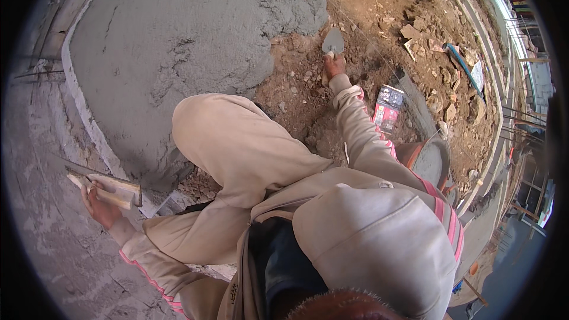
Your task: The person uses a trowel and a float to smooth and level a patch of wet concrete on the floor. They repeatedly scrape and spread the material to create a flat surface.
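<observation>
My left hand point(102, 206) is closed round the handle of a flat plastering trowel point(127, 188), raised near the pale edge strip of the slab at lower left. Its blade is seen nearly edge-on. At arm's length ahead, my right hand point(335, 67) grips a small pointed trowel point(333, 41), its grey leaf-shaped blade pointing away over the dirt. Just left of that blade ends a layer of wet grey mortar point(172, 29), smooth over most of its area and rough along the right border. My bent knee covers part of the mortar's near side.
A red and black printed packet point(388, 108) lies on the soil right of my right forearm. Beyond it stands a round reddish basin point(430, 163) with grey mix. Broken tile pieces point(410, 32) and a blue-edged strip point(465, 68) litter the ground. A thin string crosses the dirt.
</observation>
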Motion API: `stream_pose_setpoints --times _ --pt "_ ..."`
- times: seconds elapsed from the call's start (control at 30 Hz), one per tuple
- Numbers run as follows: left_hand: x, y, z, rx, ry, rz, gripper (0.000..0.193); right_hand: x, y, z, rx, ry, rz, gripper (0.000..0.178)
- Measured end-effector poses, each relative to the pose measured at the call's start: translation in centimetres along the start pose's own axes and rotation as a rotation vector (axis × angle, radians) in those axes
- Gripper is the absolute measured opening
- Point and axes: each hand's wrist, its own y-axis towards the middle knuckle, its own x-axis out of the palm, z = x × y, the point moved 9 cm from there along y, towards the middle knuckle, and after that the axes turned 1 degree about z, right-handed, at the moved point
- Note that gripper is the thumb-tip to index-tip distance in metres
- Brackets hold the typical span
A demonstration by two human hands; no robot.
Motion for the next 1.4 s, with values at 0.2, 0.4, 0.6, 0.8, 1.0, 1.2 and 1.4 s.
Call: stream_pose_setpoints --times 0.2,0.4,0.6,0.8,1.0,1.2,1.4 --pt "0.3 0.0 0.6 -0.019 0.004 -0.023 0.042 -3.0 8.5 0.4 0.098 -0.612 -0.063 0.039" --pt "-1.7 -0.2 2.2 0.030 0.043 0.010 0.042 -2.5 0.6 -4.6 -0.294 -0.856 -0.395 0.030" --pt "-0.4 0.8 0.8 0.001 0.051 -0.016 0.043 -5.3 5.2 -3.5 -0.059 -0.669 -0.127 0.031" --pt "0.9 0.5 0.8 0.006 0.085 -0.038 0.042 0.3 3.3 1.5 -0.090 -0.665 -0.299 0.033" --pt "-2.3 0.9 1.7 0.018 0.056 -0.024 0.040 -1.0 -3.7 -3.6 -0.066 -0.575 -0.332 0.033" --pt "0.4 0.8 0.1 -0.026 0.030 -0.085 0.041 2.9 -5.5 5.5 0.213 -0.504 -0.286 0.034" --pt "-2.1 0.0 2.5 0.029 0.030 -0.033 0.040 -0.7 -12.0 -0.2 -0.110 -0.428 -0.267 0.039"
